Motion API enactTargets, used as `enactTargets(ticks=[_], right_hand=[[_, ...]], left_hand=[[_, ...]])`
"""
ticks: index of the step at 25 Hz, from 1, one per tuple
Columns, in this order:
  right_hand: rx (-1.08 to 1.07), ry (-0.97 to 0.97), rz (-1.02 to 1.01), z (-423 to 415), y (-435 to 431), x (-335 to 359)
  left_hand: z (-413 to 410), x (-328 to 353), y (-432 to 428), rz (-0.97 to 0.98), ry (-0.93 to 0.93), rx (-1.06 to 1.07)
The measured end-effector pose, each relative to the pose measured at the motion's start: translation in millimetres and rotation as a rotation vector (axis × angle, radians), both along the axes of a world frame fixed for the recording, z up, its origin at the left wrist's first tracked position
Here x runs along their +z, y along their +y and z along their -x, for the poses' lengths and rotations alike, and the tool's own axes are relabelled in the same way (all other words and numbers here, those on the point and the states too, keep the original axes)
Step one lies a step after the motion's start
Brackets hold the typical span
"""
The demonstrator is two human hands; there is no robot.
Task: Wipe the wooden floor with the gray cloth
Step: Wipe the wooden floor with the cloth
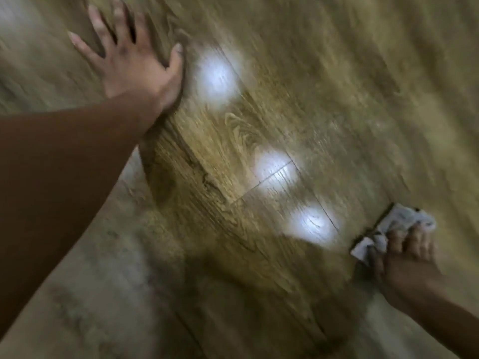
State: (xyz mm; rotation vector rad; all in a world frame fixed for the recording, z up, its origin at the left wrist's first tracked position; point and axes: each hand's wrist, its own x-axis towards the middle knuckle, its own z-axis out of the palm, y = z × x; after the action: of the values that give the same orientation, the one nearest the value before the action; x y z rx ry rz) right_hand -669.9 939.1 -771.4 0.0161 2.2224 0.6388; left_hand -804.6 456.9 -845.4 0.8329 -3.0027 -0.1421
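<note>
Overhead, one wooden floor [337, 86] of brown grained planks fills the blurred view, with three white light patches in a slanting row; the middle patch [276, 173] crosses a plank joint. Two bare hands show. Up and left of the middle patch, the left hand [134, 60] lies flat on the boards, fingers straight and spread, holding nothing. Down and right of it, the right hand [404, 257] curls its fingers over one crumpled gray cloth [396, 224], pale and dark-smudged, on the floor.
</note>
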Motion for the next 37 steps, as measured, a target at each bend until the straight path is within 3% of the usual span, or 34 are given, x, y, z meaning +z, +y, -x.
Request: enactTargets(ticks=[3, 6, 8, 10, 12, 15, 18, 22, 24, 27, 29, 30, 33, 37], right_hand=[[-0.073, 0.12, 0.157, -4, 2, -9], [-0.084, 0.186, 0.236, -4, 10, -13], [-0.006, 0.262, 0.286, -8, 17, -19], [0.052, 0.322, 0.358, 2, 19, -26], [0.109, 0.347, 0.439, 19, 10, -33], [0.088, 0.336, 0.528, 53, -14, -37], [0.195, 0.29, 0.523, 66, -9, -34], [0.373, 0.312, 0.669, 15, 79, -35], [0.396, 0.34, 0.659, -31, 166, -34], [0.072, 0.288, 0.473, -126, 309, -14], [-0.168, 0.174, 0.351, -187, 364, 1], [-0.181, 0.17, 0.338, -203, 380, 1], [-0.054, 0.224, 0.387, -171, 375, -10], [0.073, 0.474, 0.587, -42, 268, -40]], left_hand=[[-1, -13, -10, -0.056, 0.044, 0.035], [5, -21, 8, -0.306, 0.078, 0.014], [4, -13, 38, -0.392, 0.116, -0.189], [-4, 8, 66, -0.313, 0.119, -0.469], [-12, 45, 126, -0.087, 0.027, -0.778], [-49, 81, 243, -0.126, -0.096, -0.993], [-83, 73, 310, -0.085, -0.147, -1.313], [-88, 48, 351, -0.098, -0.532, -1.017], [-90, 36, 372, -0.064, -0.619, -0.968], [-86, 33, 379, -0.049, -0.623, -0.907], [-89, 23, 374, -0.029, -0.589, -0.922], [-88, 17, 372, -0.029, -0.563, -0.933], [-84, 14, 371, -0.032, -0.523, -0.955], [-80, 2, 358, 0.045, -0.534, -0.975]])
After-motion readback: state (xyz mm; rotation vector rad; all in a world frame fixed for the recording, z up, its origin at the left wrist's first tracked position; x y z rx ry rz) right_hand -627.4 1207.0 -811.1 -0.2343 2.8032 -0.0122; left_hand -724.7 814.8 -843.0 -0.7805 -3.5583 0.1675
